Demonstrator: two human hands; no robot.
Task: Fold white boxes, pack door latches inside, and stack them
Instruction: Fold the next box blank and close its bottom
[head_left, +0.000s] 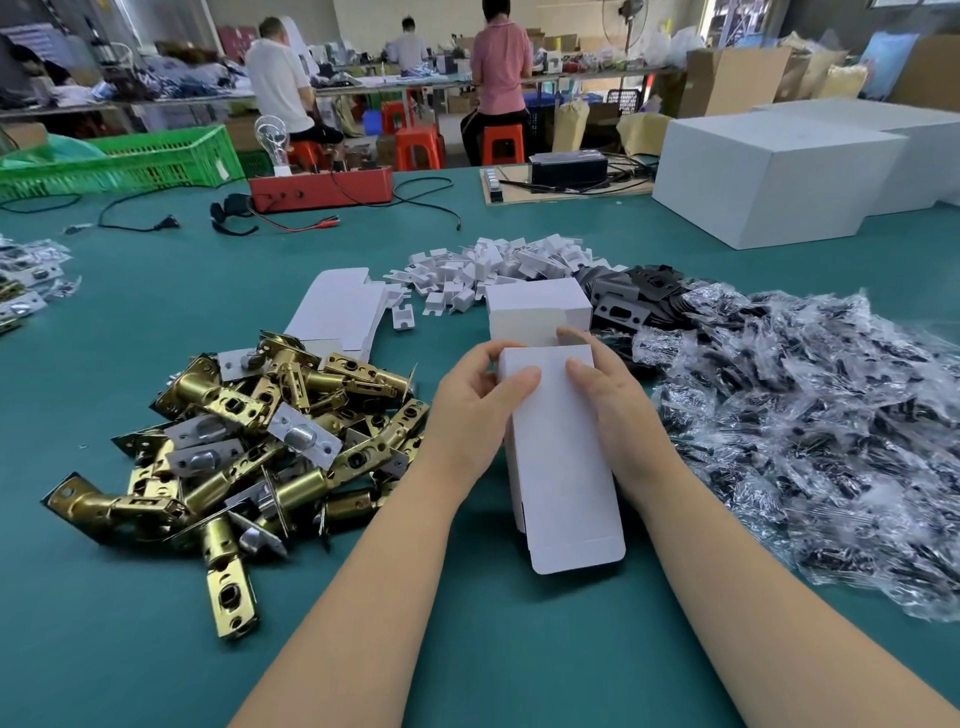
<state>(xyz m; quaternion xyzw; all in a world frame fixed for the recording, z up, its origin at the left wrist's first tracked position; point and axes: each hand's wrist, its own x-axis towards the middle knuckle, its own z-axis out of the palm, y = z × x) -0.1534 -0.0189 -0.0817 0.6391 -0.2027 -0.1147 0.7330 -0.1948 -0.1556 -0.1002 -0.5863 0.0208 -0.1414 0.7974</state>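
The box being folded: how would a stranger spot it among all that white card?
On the green table, look between the brass latches and the plastic bags. Only that long white box is gripped by the left hand and right hand.

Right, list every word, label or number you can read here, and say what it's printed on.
None can be read.
White box held in both hands: blank.
Big white cartons: blank.
Red device: no legible marking.
Back-wall posters and shelf boxes: too small and blurred.
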